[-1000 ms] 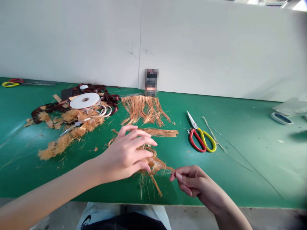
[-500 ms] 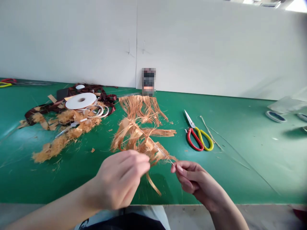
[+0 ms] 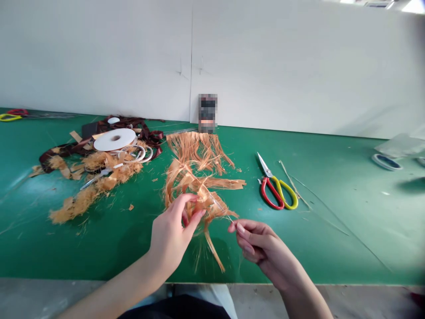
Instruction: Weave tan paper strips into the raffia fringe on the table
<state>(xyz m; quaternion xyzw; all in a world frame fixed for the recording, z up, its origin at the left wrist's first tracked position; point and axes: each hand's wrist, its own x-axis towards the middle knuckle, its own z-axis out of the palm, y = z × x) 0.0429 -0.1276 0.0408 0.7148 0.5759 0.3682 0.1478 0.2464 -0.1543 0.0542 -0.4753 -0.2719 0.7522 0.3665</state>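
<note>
My left hand is closed in a pinch on a strip of orange raffia fringe, lifted a little over the green table. My right hand pinches a thin pale wire or stem that runs up-left into the fringe. Loose fringe ends hang down between my two hands. More orange fringe lies flat farther back.
Red-and-yellow scissors lie to the right, thin wires beyond them. At the left sit a white tape roll, dark brown ribbon and orange scraps. A tape roll is far right, other scissors far left.
My left hand went from lying spread on the fringe to pinching it, and the strip has risen off the table. My right hand kept its pinch on the wire, shifting slightly left.
</note>
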